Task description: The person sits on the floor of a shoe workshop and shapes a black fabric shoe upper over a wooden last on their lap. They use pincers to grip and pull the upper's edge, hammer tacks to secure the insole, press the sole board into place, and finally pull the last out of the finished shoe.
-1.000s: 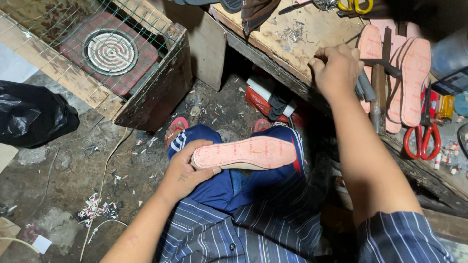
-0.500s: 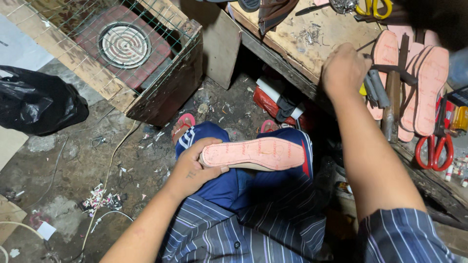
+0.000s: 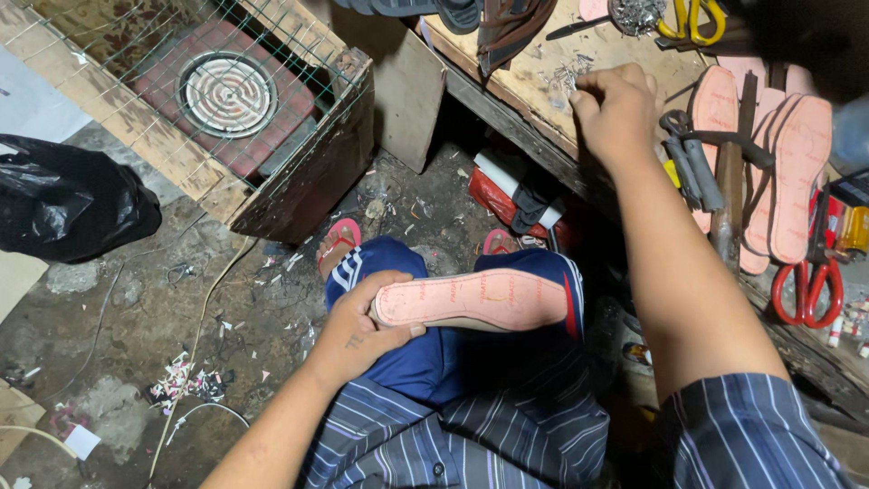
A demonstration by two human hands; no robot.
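Now we have the pink insole (image 3: 475,300) lying across our lap, near the middle, our left hand (image 3: 362,321) clamped on its heel end. It looks light, thin and bendy, so we judge the edges are the best place to hold. Far right, our right hand (image 3: 615,109) pinches together over small nails (image 3: 566,72) on the table (image 3: 507,86), beside more insoles (image 3: 797,172).

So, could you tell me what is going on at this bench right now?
A seated person's left hand holds a pink insole flat across their lap. Their right hand reaches up to the wooden workbench, fingertips at a scatter of small nails. More pink insoles, a hammer and red scissors lie nearby.
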